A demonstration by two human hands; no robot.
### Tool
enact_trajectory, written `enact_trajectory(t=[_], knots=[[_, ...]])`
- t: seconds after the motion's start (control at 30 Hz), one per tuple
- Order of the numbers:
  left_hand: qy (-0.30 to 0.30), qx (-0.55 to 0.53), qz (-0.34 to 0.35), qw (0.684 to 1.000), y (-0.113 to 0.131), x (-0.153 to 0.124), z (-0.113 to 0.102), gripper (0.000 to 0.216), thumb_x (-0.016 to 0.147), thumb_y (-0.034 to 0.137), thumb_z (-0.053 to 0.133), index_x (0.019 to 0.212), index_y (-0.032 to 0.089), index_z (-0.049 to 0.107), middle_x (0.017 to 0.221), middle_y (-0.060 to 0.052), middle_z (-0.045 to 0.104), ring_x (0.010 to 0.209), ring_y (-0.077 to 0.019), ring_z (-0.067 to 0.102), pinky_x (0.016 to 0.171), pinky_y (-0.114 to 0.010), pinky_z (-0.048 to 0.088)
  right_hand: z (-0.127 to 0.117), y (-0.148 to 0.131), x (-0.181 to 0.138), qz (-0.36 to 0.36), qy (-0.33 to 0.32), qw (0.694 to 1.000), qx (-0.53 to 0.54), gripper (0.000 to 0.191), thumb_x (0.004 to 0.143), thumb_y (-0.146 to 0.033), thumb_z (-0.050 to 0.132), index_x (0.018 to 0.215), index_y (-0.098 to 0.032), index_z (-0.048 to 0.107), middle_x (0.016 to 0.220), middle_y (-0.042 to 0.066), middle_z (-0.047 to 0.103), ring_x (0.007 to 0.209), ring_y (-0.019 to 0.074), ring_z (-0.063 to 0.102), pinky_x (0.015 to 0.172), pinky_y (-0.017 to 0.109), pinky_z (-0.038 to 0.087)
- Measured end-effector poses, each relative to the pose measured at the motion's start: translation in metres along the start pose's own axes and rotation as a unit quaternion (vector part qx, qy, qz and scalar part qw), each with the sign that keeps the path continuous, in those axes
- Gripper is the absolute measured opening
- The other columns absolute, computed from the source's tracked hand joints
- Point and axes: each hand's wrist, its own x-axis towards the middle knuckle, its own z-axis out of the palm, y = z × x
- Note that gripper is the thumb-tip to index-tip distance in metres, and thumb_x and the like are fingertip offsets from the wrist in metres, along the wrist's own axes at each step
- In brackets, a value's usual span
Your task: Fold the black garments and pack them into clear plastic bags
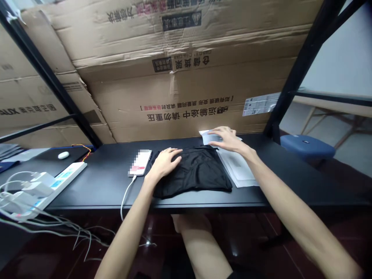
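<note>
A folded black garment (200, 172) lies wrinkled on the dark desk in front of me. My left hand (166, 162) rests on its left part, palm down with the fingers stretched out. Beyond the garment's far right corner, my right hand (227, 138) is over a white sheet (207, 137), thumb and fingers apart. The sheet looks like paper or thin plastic, and the hand covers part of it. Below that hand a stack of flat white sheets or bags (240, 170) lies beside the garment, its near edges uneven.
Left of the garment, a phone (141, 162) is plugged into a white cable (125, 195). A power strip (55, 190) with chargers and tangled cords sits at far left, near a white earbud case (63, 155). Cardboard (186, 85) walls the back. A blue stool (307, 146) stands at right.
</note>
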Motion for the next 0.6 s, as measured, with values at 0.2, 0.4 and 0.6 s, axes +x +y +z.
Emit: enact_trajectory(t=[0.2, 0.4, 0.6], knots=[[0.006, 0.073, -0.036, 0.997, -0.017, 0.048, 0.005, 0.042, 0.103, 0.028, 0.053, 0.140, 0.025, 0.070, 0.140, -0.010, 0.070, 0.128, -0.0308, 0.065, 0.114, -0.048, 0.052, 0.023, -0.032, 0.001, -0.111, 0.007, 0.989, -0.097, 0.030, 0.101, -0.040, 0.061, 0.116, -0.023, 0.080, 0.119, 0.014, 0.073, 0.118, 0.0370, 0.056, 0.100, 0.053, 0.039], [0.012, 0.031, -0.016, 0.999, -0.039, 0.045, 0.022, 0.035, 0.100, 0.026, 0.058, 0.129, 0.025, 0.076, 0.128, -0.010, 0.072, 0.123, -0.0295, 0.065, 0.112, -0.045, 0.052, 0.030, -0.023, -0.005, -0.132, 0.008, 0.985, -0.111, 0.030, 0.101, -0.034, 0.061, 0.125, -0.026, 0.077, 0.117, 0.013, 0.073, 0.115, 0.0353, 0.055, 0.098, 0.049, 0.037], [0.030, -0.075, 0.001, 0.997, -0.046, 0.044, 0.019, 0.042, 0.088, 0.013, 0.060, 0.124, 0.024, 0.078, 0.119, -0.008, 0.069, 0.113, -0.0239, 0.069, 0.107, -0.038, 0.056, 0.028, -0.028, -0.008, -0.117, 0.001, 0.989, -0.090, 0.041, 0.104, -0.045, 0.056, 0.141, -0.033, 0.071, 0.123, 0.013, 0.068, 0.113, 0.0355, 0.053, 0.096, 0.049, 0.039]])
